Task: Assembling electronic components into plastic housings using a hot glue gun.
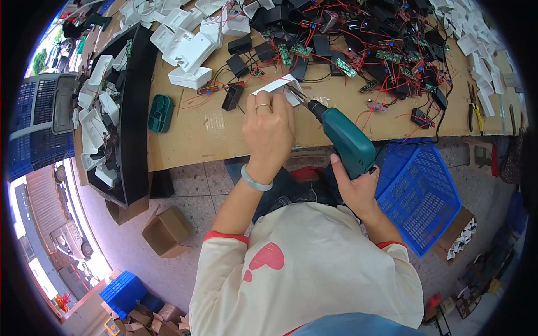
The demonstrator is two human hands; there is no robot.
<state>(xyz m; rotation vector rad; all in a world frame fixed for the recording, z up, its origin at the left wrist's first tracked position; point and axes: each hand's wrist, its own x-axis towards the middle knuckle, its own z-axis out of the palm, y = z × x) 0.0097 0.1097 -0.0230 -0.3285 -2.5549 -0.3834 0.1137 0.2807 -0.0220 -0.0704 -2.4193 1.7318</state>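
Observation:
My right hand (360, 187) is wrapped round the handle of a green electric screwdriver (348, 140). Its dark bit reaches up and left into a white plastic casing (276, 85) on the cardboard-topped table (207, 143). With its fingers closed on the near edge of that casing, my left hand (269, 126) wears a ring and a pale bangle. My left fingers hide part of the casing, and the bit's very tip is hard to make out. Just left of the casing lies a small black box (231, 97) with red wires.
White casings (188, 50) are heaped at the back left, black boxes and wired green circuit boards (389, 56) at the back right. A black bin (134, 112) of parts stands left, near a green tray (161, 113). Pliers (478, 115) lie far right; a blue basket (420, 196) sits below.

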